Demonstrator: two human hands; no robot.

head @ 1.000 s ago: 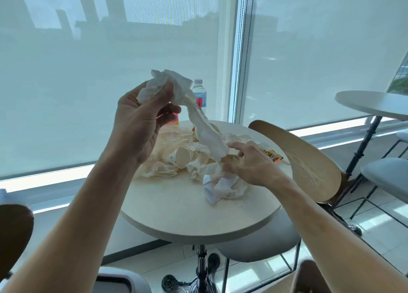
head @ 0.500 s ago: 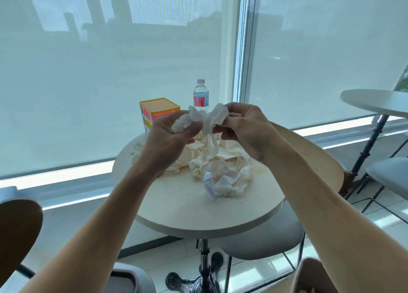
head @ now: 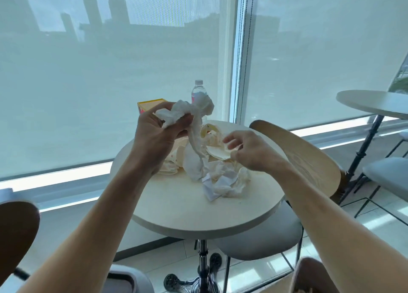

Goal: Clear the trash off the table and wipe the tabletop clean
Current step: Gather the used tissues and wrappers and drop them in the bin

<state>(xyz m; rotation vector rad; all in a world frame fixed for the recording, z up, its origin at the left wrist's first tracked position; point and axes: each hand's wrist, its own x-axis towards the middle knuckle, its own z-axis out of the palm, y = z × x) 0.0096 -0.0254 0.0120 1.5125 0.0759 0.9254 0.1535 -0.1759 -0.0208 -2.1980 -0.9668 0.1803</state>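
Left hand lifts a wad of tissue over the round worktop while right hand takes a paper cup from the trash pile.

Left hand (head: 157, 135) has fingers curled tight round a crumpled white tissue (head: 185, 113), raised above the worktop (head: 176, 206); a twisted tail of it hangs down into the trash pile (head: 220, 177). Right hand (head: 247, 150) pinches the rim of a flattened paper cup (head: 217, 153) between thumb and curled fingers, at the far right of the pile. Pile sits mid-worktop, crumpled papers touching each other. Behind it, near the window: a yellow box (head: 150, 105) and a water bottle (head: 198, 89), both partly hidden by the tissue. Wooden chair back (head: 304, 160) just right of the worktop.
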